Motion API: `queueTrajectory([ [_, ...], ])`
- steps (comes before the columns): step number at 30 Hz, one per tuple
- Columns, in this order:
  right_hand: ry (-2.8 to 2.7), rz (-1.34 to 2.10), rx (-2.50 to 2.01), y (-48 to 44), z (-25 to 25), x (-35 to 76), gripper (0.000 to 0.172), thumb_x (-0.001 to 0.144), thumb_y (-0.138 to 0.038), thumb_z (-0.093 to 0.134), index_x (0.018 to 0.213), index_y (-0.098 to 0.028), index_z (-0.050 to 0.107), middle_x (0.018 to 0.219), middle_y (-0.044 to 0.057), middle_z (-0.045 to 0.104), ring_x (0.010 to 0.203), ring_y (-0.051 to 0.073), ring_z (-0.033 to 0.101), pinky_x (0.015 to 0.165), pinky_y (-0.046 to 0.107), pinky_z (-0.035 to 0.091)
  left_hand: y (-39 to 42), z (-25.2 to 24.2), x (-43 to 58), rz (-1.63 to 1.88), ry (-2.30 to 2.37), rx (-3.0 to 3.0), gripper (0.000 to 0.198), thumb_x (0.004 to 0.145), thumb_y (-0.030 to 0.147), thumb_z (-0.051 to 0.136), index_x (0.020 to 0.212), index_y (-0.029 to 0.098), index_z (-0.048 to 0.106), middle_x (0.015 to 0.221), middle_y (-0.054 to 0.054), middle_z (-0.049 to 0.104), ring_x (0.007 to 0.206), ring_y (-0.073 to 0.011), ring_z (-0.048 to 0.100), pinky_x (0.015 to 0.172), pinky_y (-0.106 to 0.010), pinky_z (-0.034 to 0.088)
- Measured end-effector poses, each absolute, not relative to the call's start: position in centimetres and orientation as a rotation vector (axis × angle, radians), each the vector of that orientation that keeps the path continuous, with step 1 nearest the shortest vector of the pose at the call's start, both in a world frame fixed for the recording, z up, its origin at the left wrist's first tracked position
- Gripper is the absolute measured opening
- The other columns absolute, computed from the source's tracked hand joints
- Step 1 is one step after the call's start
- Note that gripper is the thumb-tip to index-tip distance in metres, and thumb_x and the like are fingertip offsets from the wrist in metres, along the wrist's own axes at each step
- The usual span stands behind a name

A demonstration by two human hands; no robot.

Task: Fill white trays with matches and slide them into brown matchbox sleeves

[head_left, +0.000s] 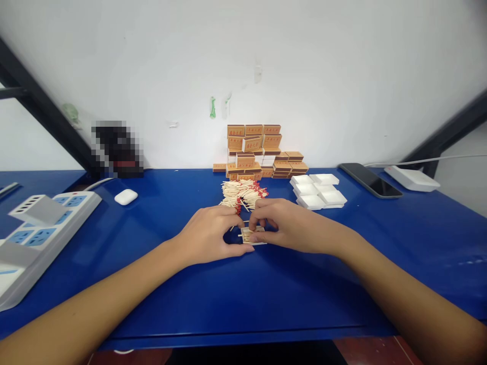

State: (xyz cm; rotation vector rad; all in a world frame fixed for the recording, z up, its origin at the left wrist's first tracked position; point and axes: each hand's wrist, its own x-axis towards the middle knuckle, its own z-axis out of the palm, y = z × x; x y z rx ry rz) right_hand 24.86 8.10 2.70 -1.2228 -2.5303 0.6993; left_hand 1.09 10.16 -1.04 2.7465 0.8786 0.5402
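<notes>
My left hand (213, 233) and my right hand (283, 225) meet at the middle of the blue table (243, 299), fingers curled round a small white matchbox tray (253, 235) with matchsticks in it. Both hands pinch at it from either side. Just behind the hands lies a loose pile of red-tipped matchsticks (243, 194). Further back a stack of brown matchboxes (258, 152) stands against the wall. To its right sit several empty white inner trays (318, 191).
A white power strip (34, 228) lies at the left, with a white earbud case (126, 196) beside it. A dark phone (370, 179) and a white flat device (411, 178) rest at the right back. Black shelf struts slant at both sides.
</notes>
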Motion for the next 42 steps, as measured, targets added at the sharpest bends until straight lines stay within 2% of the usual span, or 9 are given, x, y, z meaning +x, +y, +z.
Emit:
queueTrajectory([
  [3, -2.544, 0.697, -1.200, 8.03, 2.80, 24.84, 0.008, 0.095, -0.027, 0.070, 0.094, -0.022, 0.076, 0.092, 0.003, 0.066, 0.079, 0.017, 0.059, 0.070, 0.030, 0.042, 10.14, -0.96, 1.09, 0.536, 0.875, 2.755, 0.041, 0.090, 0.061, 0.072, 0.100, 0.022, 0.075, 0.083, -0.001, 0.068, 0.079, -0.0182, 0.064, 0.068, -0.030, 0.043],
  [7, -2.566, 0.701, -1.144, 8.02, 2.88, 24.99, 0.013, 0.094, -0.017, 0.067, 0.095, -0.023, 0.078, 0.093, 0.004, 0.066, 0.080, 0.017, 0.061, 0.072, 0.030, 0.044, 10.16, -0.83, 1.11, 0.528, 0.879, 2.759, 0.042, 0.091, 0.062, 0.071, 0.098, 0.022, 0.075, 0.082, -0.001, 0.067, 0.078, -0.0183, 0.064, 0.067, -0.031, 0.042],
  [15, -2.550, 0.733, -1.169, 7.86, 3.11, 24.73, 0.008, 0.093, -0.024, 0.072, 0.096, -0.023, 0.079, 0.092, 0.004, 0.066, 0.079, 0.017, 0.060, 0.070, 0.030, 0.043, 10.16, -0.92, 1.09, 0.533, 0.878, 2.762, 0.040, 0.090, 0.061, 0.072, 0.099, 0.022, 0.075, 0.083, -0.001, 0.067, 0.079, -0.0182, 0.063, 0.068, -0.030, 0.043],
  [19, -2.574, 0.769, -1.119, 7.77, 3.07, 24.48, 0.009, 0.096, -0.026, 0.071, 0.100, -0.024, 0.079, 0.091, 0.003, 0.065, 0.077, 0.015, 0.059, 0.069, 0.029, 0.042, 10.09, -0.81, 1.06, 0.525, 0.875, 2.759, 0.039, 0.091, 0.059, 0.072, 0.092, 0.020, 0.073, 0.082, 0.000, 0.066, 0.078, -0.0175, 0.062, 0.068, -0.030, 0.043],
  [22, -2.586, 0.757, -1.130, 7.78, 2.78, 24.40, 0.011, 0.098, -0.030, 0.069, 0.094, -0.022, 0.076, 0.088, 0.002, 0.063, 0.075, 0.015, 0.057, 0.067, 0.029, 0.041, 10.06, -0.76, 1.12, 0.528, 0.874, 2.765, 0.038, 0.090, 0.059, 0.073, 0.092, 0.021, 0.073, 0.081, 0.000, 0.066, 0.078, -0.0176, 0.062, 0.067, -0.030, 0.043],
  [27, -2.561, 0.712, -1.202, 7.78, 2.52, 24.41, 0.005, 0.095, -0.024, 0.069, 0.092, -0.022, 0.073, 0.094, 0.002, 0.065, 0.079, 0.015, 0.058, 0.068, 0.029, 0.041, 10.07, -0.80, 1.11, 0.529, 0.871, 2.750, 0.037, 0.090, 0.058, 0.073, 0.097, 0.022, 0.075, 0.085, 0.000, 0.068, 0.082, -0.0182, 0.064, 0.069, -0.030, 0.044],
  [33, -2.571, 0.616, -1.219, 7.94, 2.44, 24.51, 0.017, 0.101, -0.030, 0.064, 0.090, -0.019, 0.072, 0.091, 0.003, 0.064, 0.077, 0.016, 0.057, 0.068, 0.029, 0.041, 10.13, -0.93, 1.05, 0.530, 0.876, 2.761, 0.040, 0.090, 0.060, 0.073, 0.098, 0.021, 0.074, 0.084, 0.000, 0.067, 0.080, -0.0179, 0.064, 0.068, -0.030, 0.043],
  [38, -2.598, 0.655, -1.199, 7.96, 2.66, 24.64, 0.010, 0.097, -0.017, 0.066, 0.094, -0.019, 0.075, 0.094, 0.003, 0.065, 0.080, 0.015, 0.060, 0.071, 0.028, 0.042, 10.14, -1.05, 1.08, 0.548, 0.872, 2.761, 0.040, 0.089, 0.060, 0.073, 0.100, 0.021, 0.075, 0.083, 0.000, 0.067, 0.078, -0.0172, 0.063, 0.067, -0.030, 0.042],
  [42, -2.605, 0.671, -1.187, 7.80, 2.74, 24.68, 0.012, 0.094, -0.012, 0.065, 0.090, -0.020, 0.074, 0.093, 0.002, 0.065, 0.080, 0.015, 0.059, 0.071, 0.028, 0.043, 10.17, -1.01, 1.06, 0.544, 0.867, 2.771, 0.040, 0.090, 0.060, 0.073, 0.099, 0.021, 0.075, 0.083, 0.000, 0.067, 0.078, -0.0173, 0.063, 0.067, -0.030, 0.042],
])
